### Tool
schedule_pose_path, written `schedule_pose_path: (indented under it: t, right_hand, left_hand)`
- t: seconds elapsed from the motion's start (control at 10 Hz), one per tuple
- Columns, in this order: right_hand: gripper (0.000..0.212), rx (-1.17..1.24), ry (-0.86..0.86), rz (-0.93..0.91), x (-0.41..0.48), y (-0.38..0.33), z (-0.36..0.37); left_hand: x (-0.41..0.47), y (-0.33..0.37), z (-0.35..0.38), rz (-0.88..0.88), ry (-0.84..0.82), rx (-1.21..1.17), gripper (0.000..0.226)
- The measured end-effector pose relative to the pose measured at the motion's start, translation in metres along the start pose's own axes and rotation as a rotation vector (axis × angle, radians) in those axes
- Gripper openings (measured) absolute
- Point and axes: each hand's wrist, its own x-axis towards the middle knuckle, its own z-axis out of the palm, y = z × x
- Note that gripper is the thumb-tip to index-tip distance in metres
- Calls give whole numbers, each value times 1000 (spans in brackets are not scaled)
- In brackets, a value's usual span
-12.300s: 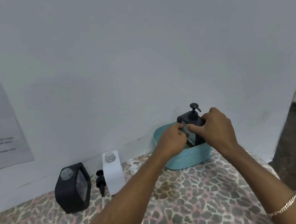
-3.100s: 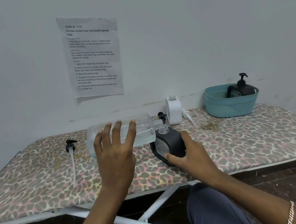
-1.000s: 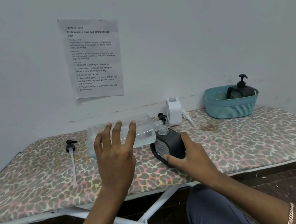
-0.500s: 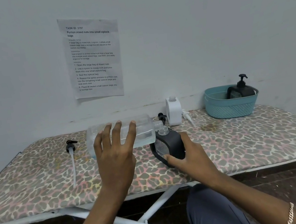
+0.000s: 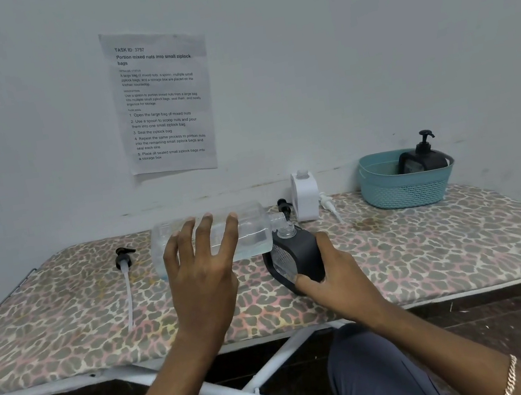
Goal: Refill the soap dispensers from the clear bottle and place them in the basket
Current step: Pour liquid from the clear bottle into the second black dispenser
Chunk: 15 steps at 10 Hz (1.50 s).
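Observation:
My left hand grips the clear bottle, which lies on its side in the air with its mouth at the open neck of a black soap dispenser. A little clear liquid sits low in the bottle. My right hand holds that dispenser tilted on the leopard-print ironing board. A white dispenser without its pump stands by the wall. A second black dispenser, with its pump on, stands in the teal basket at the right.
A black pump with a long tube lies on the board's left part. Another black pump and a white pump lie beside the white dispenser. A printed sheet hangs on the wall. The board's white legs cross below.
None over the last second: the bottle stays tipped at the black dispenser's neck. Twelve seconds ago both hands were at the basket with the other black dispenser.

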Motion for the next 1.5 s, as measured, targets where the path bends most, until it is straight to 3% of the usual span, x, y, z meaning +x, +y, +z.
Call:
schedule_pose_path:
  t: [1.5]
  right_hand:
    - [46,-7,-9,-18,0,3,0]
  left_hand:
    - [0,0,0,-2,-10,-14,82]
